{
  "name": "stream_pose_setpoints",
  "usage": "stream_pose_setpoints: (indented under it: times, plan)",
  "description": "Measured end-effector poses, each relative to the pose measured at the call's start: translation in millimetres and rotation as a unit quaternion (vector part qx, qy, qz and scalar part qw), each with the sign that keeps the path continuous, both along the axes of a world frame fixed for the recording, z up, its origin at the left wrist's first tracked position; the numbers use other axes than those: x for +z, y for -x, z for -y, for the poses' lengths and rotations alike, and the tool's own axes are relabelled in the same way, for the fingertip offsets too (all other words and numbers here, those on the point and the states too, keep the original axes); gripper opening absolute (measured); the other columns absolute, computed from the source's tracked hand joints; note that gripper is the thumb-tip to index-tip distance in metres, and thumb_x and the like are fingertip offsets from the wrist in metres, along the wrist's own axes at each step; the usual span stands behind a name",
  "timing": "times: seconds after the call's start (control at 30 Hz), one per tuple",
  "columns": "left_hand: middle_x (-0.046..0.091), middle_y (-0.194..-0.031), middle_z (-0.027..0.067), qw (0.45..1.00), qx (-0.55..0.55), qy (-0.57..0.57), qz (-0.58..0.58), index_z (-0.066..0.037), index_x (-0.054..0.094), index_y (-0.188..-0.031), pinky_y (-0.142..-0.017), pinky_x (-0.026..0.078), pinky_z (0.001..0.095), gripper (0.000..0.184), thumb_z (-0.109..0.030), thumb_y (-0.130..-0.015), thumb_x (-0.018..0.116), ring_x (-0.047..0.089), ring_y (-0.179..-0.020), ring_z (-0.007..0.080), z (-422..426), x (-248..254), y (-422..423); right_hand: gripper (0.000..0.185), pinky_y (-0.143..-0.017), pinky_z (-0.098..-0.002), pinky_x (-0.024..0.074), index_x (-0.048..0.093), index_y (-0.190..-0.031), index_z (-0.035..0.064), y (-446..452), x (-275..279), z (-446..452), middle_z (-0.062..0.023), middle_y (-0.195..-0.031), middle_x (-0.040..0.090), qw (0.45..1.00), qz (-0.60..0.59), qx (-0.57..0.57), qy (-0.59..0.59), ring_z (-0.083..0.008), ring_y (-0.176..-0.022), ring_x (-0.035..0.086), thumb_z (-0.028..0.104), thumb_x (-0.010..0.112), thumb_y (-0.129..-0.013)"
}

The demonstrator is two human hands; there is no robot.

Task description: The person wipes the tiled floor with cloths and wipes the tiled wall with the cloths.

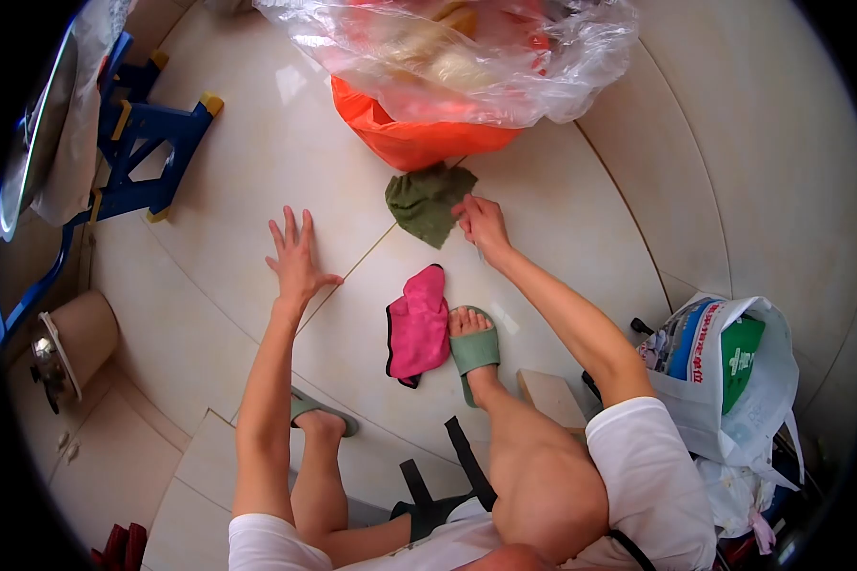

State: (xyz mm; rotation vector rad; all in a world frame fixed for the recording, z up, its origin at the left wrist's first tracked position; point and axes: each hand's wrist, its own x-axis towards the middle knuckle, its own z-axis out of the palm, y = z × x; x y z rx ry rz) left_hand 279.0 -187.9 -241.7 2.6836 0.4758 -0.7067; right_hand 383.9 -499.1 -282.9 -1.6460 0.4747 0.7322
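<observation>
On the pale tiled floor lies a crumpled dark green cloth (430, 204). My right hand (484, 226) is at its right edge, with the fingers curled and pinched on the cloth's border. To the left, my left hand (297, 265) is spread over the floor with its fingers apart and nothing in them. Whether its palm presses on the tile I cannot tell. Nearer to me, a pink cloth (419, 324) with black edging lies folded and rumpled beside my green slipper (474, 350).
A clear plastic bag (562, 67) over an orange bag (409, 133) stands just beyond the green cloth. At the left are a blue folding stool (152, 124) and a beige pot-like container (90, 328). A white carrier bag (762, 381) with packages stands at the right.
</observation>
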Motion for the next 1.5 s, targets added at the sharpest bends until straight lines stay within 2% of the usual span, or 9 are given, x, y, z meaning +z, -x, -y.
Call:
stream_pose_setpoints:
  times: [0.27, 0.47, 0.57, 0.67, 0.83, 1.0, 1.1, 1.27, 1.5]
  plan:
    - [-0.003, -0.162, 0.007, 1.0, -0.003, 0.002, -0.001, -0.022, 0.014, -0.154, -0.091, 0.028, 0.0822, 0.144, -0.032, -0.036, 0.096, -0.001, -0.146, 0.0437, -0.4, -0.6, 1.0, 0.041, -0.039, -0.0284, 0.0254, 0.055, -0.081, -0.0023, -27.1, -5.7, -23.8, -0.0036, -0.052, 0.042, 0.986, -0.122, -0.07, -0.087, -0.0111, -0.04, 0.032, 0.029, 0.04, -0.104]
    - [-0.002, -0.162, 0.0071, 1.0, 0.001, 0.004, -0.001, -0.021, 0.016, -0.153, -0.091, 0.028, 0.082, 0.143, -0.032, -0.036, 0.096, -0.001, -0.145, 0.0441, 0.0, -1.4, 0.0, 0.039, -0.038, -0.0284, 0.0273, 0.056, -0.081, -0.0015, -22.3, -12.7, -48.8, -0.005, -0.053, 0.045, 0.981, -0.122, -0.123, -0.088, -0.0125, -0.041, 0.036, 0.027, 0.04, -0.103]
    - [-0.001, -0.162, 0.0076, 1.0, 0.001, 0.005, 0.0, -0.021, 0.017, -0.153, -0.091, 0.028, 0.0821, 0.142, -0.031, -0.036, 0.096, 0.0, -0.145, 0.0444, -0.3, -1.0, 0.3, 0.035, -0.036, -0.0298, 0.0311, 0.055, -0.081, -0.0018, -46.5, -16.6, -59.9, -0.0078, -0.056, 0.049, 0.976, -0.093, -0.196, 0.001, -0.0141, -0.042, 0.042, 0.022, 0.039, -0.102]
    - [-0.002, -0.162, 0.0076, 1.0, -0.001, 0.012, 0.013, -0.021, 0.017, -0.153, -0.091, 0.027, 0.0821, 0.141, -0.03, -0.037, 0.096, -0.001, -0.145, 0.0444, -1.3, -3.3, 2.4, 0.027, -0.036, -0.0309, 0.0295, 0.055, -0.078, -0.0018, -71.1, -17.0, -57.2, -0.0082, -0.057, 0.049, 0.966, -0.083, -0.243, -0.041, -0.0149, -0.041, 0.04, 0.012, 0.039, -0.095]
    - [-0.002, -0.162, 0.0079, 1.0, 0.004, 0.012, -0.003, -0.02, 0.018, -0.153, -0.091, 0.027, 0.0821, 0.14, -0.03, -0.038, 0.096, -0.001, -0.146, 0.0443, 2.5, 7.9, -3.7, 0.025, -0.035, -0.0311, 0.0305, 0.053, -0.075, -0.0006, -31.4, -10.5, -62.8, -0.01, -0.058, 0.052, 0.984, -0.153, -0.09, -0.024, -0.0168, -0.041, 0.043, 0.01, 0.039, -0.093]
    - [-0.002, -0.162, 0.0081, 1.0, -0.001, 0.011, -0.002, -0.021, 0.018, -0.153, -0.091, 0.027, 0.0819, 0.139, -0.03, -0.038, 0.096, -0.001, -0.146, 0.0441, -0.5, 5.6, -1.1, 0.03, -0.034, -0.034, 0.033, 0.053, -0.069, -0.0003, -89.4, -16.3, -47.7, -0.0106, -0.052, 0.051, 0.973, -0.045, -0.226, 0.003, -0.0191, -0.037, 0.043, 0.011, 0.04, -0.093]
    - [-0.002, -0.162, 0.0079, 1.0, 0.002, 0.011, -0.008, -0.021, 0.018, -0.153, -0.092, 0.027, 0.0817, 0.139, -0.03, -0.039, 0.096, -0.001, -0.146, 0.0439, 2.8, 5.9, -3.7, 0.028, -0.034, -0.0338, 0.0321, 0.052, -0.069, 0.0001, -81.6, -11.5, -51.2, -0.011, -0.053, 0.051, 0.967, -0.088, -0.238, -0.017, -0.0186, -0.037, 0.043, 0.01, 0.04, -0.092]
    - [-0.002, -0.162, 0.0078, 1.0, 0.003, 0.008, -0.021, -0.022, 0.017, -0.153, -0.092, 0.026, 0.0814, 0.139, -0.03, -0.039, 0.096, -0.001, -0.146, 0.0438, 4.2, 10.5, -5.7, 0.029, -0.035, -0.0311, 0.0311, 0.052, -0.075, 0.0018, -52.0, -10.1, -61.6, -0.0094, -0.054, 0.049, 0.977, -0.162, -0.139, -0.025, -0.0161, -0.04, 0.041, 0.014, 0.037, -0.096]
    - [0.002, -0.162, 0.0114, 1.0, -0.021, -0.018, -0.003, -0.022, 0.015, -0.154, -0.093, 0.033, 0.0746, 0.146, -0.038, -0.034, 0.096, 0.004, -0.145, 0.0474, -0.1, -3.2, 1.4, 0.031, -0.034, -0.0323, 0.0308, 0.051, -0.073, 0.0021, -43.2, -17.0, -69.2, -0.0093, -0.052, 0.046, 0.977, -0.135, -0.162, -0.024, -0.0171, -0.036, 0.04, 0.015, 0.035, -0.096]
